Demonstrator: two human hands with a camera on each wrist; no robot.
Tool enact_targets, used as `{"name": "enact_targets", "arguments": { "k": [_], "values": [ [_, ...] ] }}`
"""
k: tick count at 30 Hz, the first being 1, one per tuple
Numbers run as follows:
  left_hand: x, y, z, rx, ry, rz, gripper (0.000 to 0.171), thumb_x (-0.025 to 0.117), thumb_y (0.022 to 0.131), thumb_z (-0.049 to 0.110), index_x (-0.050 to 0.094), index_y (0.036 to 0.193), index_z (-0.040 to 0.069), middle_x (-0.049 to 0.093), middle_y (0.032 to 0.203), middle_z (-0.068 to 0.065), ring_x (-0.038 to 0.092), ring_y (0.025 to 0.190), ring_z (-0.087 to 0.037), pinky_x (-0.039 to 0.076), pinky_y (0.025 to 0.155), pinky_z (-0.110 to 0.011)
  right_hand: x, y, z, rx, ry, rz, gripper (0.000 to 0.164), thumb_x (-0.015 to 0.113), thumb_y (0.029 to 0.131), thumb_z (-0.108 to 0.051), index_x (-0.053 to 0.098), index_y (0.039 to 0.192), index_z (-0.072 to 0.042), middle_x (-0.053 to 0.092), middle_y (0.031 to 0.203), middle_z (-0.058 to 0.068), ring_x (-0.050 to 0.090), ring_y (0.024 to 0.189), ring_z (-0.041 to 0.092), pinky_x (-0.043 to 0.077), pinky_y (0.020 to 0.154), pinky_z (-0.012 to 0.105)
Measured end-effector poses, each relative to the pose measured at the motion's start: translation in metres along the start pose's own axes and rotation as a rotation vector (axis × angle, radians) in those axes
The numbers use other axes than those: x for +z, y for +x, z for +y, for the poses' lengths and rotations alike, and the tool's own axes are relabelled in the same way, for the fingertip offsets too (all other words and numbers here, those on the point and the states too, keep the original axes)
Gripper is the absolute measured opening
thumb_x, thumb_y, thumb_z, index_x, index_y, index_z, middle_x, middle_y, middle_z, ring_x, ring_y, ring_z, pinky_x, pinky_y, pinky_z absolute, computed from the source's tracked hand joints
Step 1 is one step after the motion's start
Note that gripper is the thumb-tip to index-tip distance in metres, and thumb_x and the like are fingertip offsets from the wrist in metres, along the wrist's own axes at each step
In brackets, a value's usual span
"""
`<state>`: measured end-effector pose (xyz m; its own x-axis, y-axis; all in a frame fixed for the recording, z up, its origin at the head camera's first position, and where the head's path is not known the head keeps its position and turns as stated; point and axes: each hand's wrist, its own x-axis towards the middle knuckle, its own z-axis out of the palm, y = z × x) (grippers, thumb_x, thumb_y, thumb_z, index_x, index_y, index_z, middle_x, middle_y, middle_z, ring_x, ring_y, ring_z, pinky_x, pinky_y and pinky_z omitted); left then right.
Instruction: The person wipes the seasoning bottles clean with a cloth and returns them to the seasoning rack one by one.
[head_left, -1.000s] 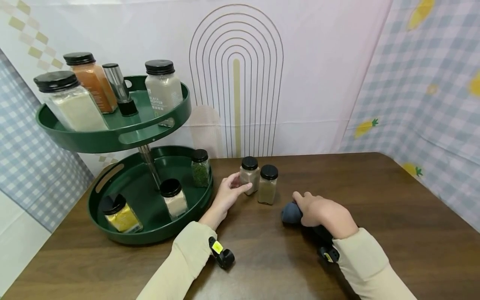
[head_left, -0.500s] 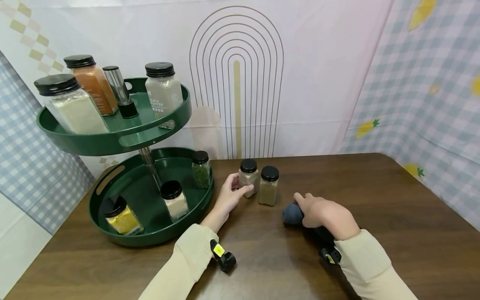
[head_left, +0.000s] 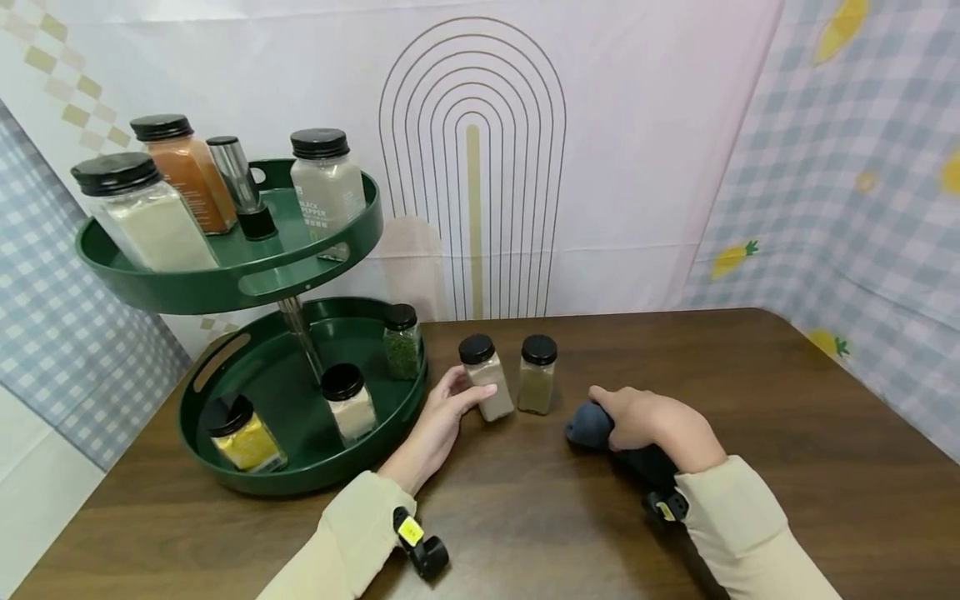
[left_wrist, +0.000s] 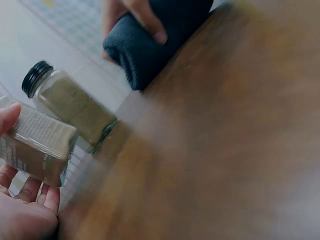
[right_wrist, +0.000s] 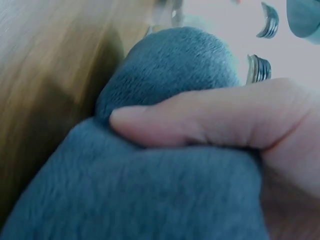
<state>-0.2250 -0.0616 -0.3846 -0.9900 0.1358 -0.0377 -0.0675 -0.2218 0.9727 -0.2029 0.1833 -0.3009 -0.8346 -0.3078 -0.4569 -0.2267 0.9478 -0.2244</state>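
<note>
My left hand (head_left: 438,421) grips a small square spice jar (head_left: 487,385) with a black lid and pale powder inside. Its top tilts to the left in the head view, and fingers and thumb close round its side in the left wrist view. Just right of it a second spice jar (head_left: 537,377) stands upright on the table, filled with greenish-brown powder (left_wrist: 75,107). My right hand (head_left: 648,421) grips a bunched blue-grey cloth (head_left: 590,427), the thumb pressed into its folds (right_wrist: 175,190) in the right wrist view. The cloth lies low over the wooden table.
A two-tier green tray stand (head_left: 300,477) is at the left. Its upper tier holds large jars, one orange (head_left: 197,183), and a silver cylinder (head_left: 242,187). Small jars, one yellow (head_left: 251,442), sit on the lower tier. A white curtain (head_left: 637,150) hangs behind the table (head_left: 525,508).
My left hand has drawn its spice jar left and toward me, away from the other jar, and the jar has tipped. The right hand has barely moved with the cloth.
</note>
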Motion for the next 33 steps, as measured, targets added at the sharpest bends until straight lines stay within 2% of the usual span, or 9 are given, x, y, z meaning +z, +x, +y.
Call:
{"name": "enact_targets", "arguments": {
  "k": [5, 11, 15, 18, 22, 25, 28, 31, 33],
  "values": [
    [-0.008, -0.022, -0.001, -0.029, -0.082, -0.070, 0.053, 0.063, 0.082, 0.009, 0.041, 0.130, 0.003, 0.050, 0.120, -0.006, 0.050, 0.105, -0.012, 0.037, 0.095, -0.026, 0.002, 0.001, 0.006, -0.055, 0.027, -0.004, 0.061, 0.065, 0.081, -0.005, 0.036, 0.134, -0.006, 0.048, 0.128, 0.025, 0.051, 0.111, 0.035, 0.044, 0.079, 0.045],
    [-0.013, -0.048, -0.002, -0.042, -0.137, -0.210, 0.068, 0.060, 0.082, 0.007, 0.028, 0.143, 0.006, 0.042, 0.134, -0.008, 0.045, 0.118, -0.013, 0.035, 0.100, -0.021, 0.004, -0.003, 0.014, -0.135, 0.074, 0.052, 0.048, 0.071, 0.079, -0.008, 0.043, 0.118, -0.007, 0.055, 0.116, 0.019, 0.054, 0.105, 0.033, 0.046, 0.080, 0.047],
    [-0.015, -0.059, -0.002, 0.009, -0.128, -0.266, 0.058, 0.056, 0.081, 0.008, 0.038, 0.137, 0.010, 0.051, 0.125, -0.001, 0.047, 0.116, -0.012, 0.036, 0.099, -0.024, 0.004, -0.005, 0.017, -0.154, 0.069, 0.088, 0.051, 0.071, 0.079, -0.010, 0.046, 0.123, -0.004, 0.054, 0.120, 0.020, 0.052, 0.110, 0.036, 0.046, 0.083, 0.048],
    [-0.016, -0.063, -0.001, 0.042, -0.105, -0.298, 0.043, 0.053, 0.081, 0.010, 0.049, 0.123, 0.017, 0.057, 0.113, 0.005, 0.051, 0.106, -0.011, 0.039, 0.093, -0.028, -0.002, -0.009, 0.019, -0.190, 0.046, 0.143, 0.051, 0.069, 0.082, -0.011, 0.048, 0.126, -0.001, 0.055, 0.121, 0.021, 0.054, 0.108, 0.036, 0.048, 0.081, 0.047],
    [-0.015, -0.064, -0.001, 0.099, -0.031, -0.376, 0.029, 0.053, 0.082, 0.011, 0.057, 0.108, 0.024, 0.059, 0.104, 0.006, 0.053, 0.096, -0.011, 0.042, 0.086, -0.030, -0.012, -0.021, 0.013, -0.326, 0.053, 0.368, 0.042, 0.069, 0.083, -0.014, 0.056, 0.122, -0.006, 0.061, 0.108, 0.011, 0.059, 0.093, 0.024, 0.049, 0.073, 0.039],
    [-0.014, -0.063, -0.003, 0.138, 0.014, -0.433, 0.029, 0.056, 0.083, 0.011, 0.057, 0.109, 0.023, 0.059, 0.107, 0.004, 0.054, 0.098, -0.013, 0.045, 0.084, -0.030, -0.014, -0.034, -0.003, -0.445, 0.078, 0.596, 0.039, 0.070, 0.082, -0.014, 0.058, 0.120, -0.014, 0.058, 0.099, 0.002, 0.055, 0.084, 0.016, 0.046, 0.070, 0.035],
    [-0.012, -0.062, -0.004, 0.139, 0.029, -0.463, 0.031, 0.059, 0.085, 0.012, 0.056, 0.115, 0.019, 0.058, 0.111, 0.001, 0.055, 0.099, -0.014, 0.048, 0.082, -0.030, -0.009, -0.041, -0.026, -0.546, 0.107, 0.817, 0.046, 0.071, 0.080, -0.009, 0.058, 0.123, -0.018, 0.052, 0.101, 0.003, 0.054, 0.085, 0.016, 0.047, 0.072, 0.036],
    [-0.010, -0.059, -0.005, 0.138, 0.066, -0.473, 0.040, 0.061, 0.086, 0.012, 0.052, 0.125, 0.015, 0.055, 0.124, -0.002, 0.052, 0.112, -0.014, 0.045, 0.091, -0.029, 0.002, -0.043, -0.049, -0.623, 0.089, 0.936, 0.056, 0.071, 0.077, -0.003, 0.056, 0.127, -0.020, 0.050, 0.114, 0.008, 0.056, 0.098, 0.021, 0.050, 0.080, 0.038],
    [-0.009, -0.059, -0.004, 0.109, 0.101, -0.467, 0.047, 0.063, 0.086, 0.014, 0.049, 0.131, 0.014, 0.051, 0.132, -0.003, 0.048, 0.120, -0.015, 0.041, 0.096, -0.029, 0.010, -0.043, -0.060, -0.645, 0.037, 0.936, 0.062, 0.071, 0.075, -0.001, 0.053, 0.131, -0.022, 0.048, 0.124, 0.010, 0.053, 0.108, 0.024, 0.050, 0.084, 0.040]
  ]
}}
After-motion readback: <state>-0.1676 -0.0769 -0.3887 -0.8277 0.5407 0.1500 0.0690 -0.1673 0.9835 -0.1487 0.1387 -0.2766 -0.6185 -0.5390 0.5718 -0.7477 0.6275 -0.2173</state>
